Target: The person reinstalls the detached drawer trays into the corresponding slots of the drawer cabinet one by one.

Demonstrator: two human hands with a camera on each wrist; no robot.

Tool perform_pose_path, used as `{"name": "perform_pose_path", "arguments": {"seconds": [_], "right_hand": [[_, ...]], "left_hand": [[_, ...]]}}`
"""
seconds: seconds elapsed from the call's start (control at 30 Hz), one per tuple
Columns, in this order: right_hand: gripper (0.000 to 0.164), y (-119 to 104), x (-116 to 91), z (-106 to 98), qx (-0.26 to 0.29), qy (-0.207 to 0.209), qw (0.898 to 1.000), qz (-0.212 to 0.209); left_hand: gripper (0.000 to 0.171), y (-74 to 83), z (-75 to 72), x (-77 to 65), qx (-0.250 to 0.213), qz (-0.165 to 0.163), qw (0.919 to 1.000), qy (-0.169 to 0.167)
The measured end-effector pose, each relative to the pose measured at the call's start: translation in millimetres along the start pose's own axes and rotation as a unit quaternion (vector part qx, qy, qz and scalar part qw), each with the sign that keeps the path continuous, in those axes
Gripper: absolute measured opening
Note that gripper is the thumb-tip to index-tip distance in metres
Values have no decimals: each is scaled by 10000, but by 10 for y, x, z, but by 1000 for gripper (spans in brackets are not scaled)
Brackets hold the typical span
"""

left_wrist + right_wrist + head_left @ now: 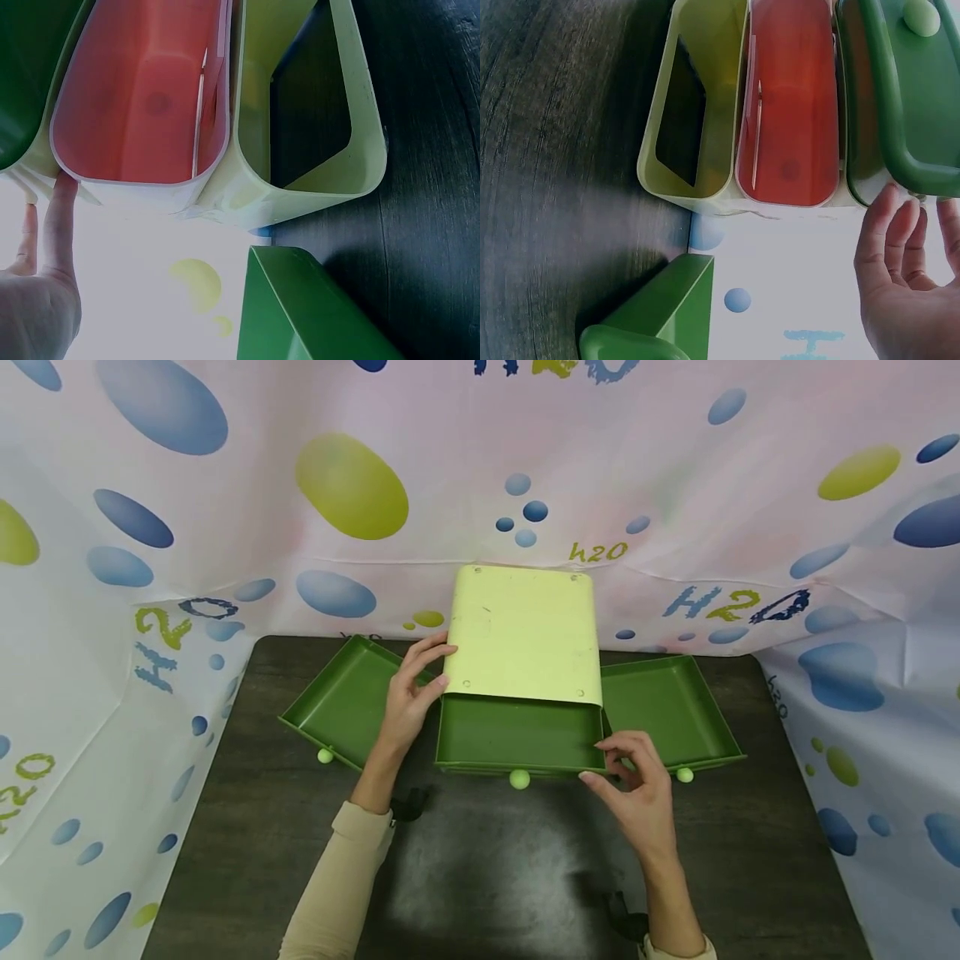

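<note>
A stack of plastic drawer casings stands at the table's back edge, topped by a pale yellow casing (525, 635). From it a green drawer (521, 735) with a light green ball knob (519, 779) sticks out at the front. My left hand (408, 697) touches the left side of the top casing with extended fingers. My right hand (639, 785) pinches the drawer's front right corner, thumb at the front and fingers along the side. Below it, in the right wrist view, are a red casing (791, 97) and a yellow-green casing (712, 169), both without drawers.
One loose green drawer (345, 702) lies angled left of the stack, another green drawer (663, 710) right of it. A patterned sheet (637, 468) hangs behind and beside the dark table (480, 868).
</note>
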State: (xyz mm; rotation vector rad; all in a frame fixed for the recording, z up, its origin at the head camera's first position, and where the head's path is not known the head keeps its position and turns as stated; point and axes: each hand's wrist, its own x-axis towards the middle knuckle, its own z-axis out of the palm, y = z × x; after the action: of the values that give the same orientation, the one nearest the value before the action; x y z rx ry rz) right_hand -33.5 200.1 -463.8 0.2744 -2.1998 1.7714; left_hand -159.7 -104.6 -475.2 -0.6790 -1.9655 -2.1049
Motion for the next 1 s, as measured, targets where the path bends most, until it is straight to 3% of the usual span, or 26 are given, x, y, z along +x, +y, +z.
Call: {"name": "perform_pose_path", "arguments": {"seconds": [0.33, 0.63, 1.0], "right_hand": [[27, -1, 80, 40, -100, 319, 9994, 25], [24, -1, 102, 54, -155, 500, 9986, -91], [22, 10, 163, 124, -50, 762, 9970, 108]], "left_hand": [[33, 3, 6, 11, -65, 54, 10000, 50], [34, 0, 31, 35, 92, -23, 9999, 74], [34, -9, 2, 32, 53, 18, 10000, 59]]}}
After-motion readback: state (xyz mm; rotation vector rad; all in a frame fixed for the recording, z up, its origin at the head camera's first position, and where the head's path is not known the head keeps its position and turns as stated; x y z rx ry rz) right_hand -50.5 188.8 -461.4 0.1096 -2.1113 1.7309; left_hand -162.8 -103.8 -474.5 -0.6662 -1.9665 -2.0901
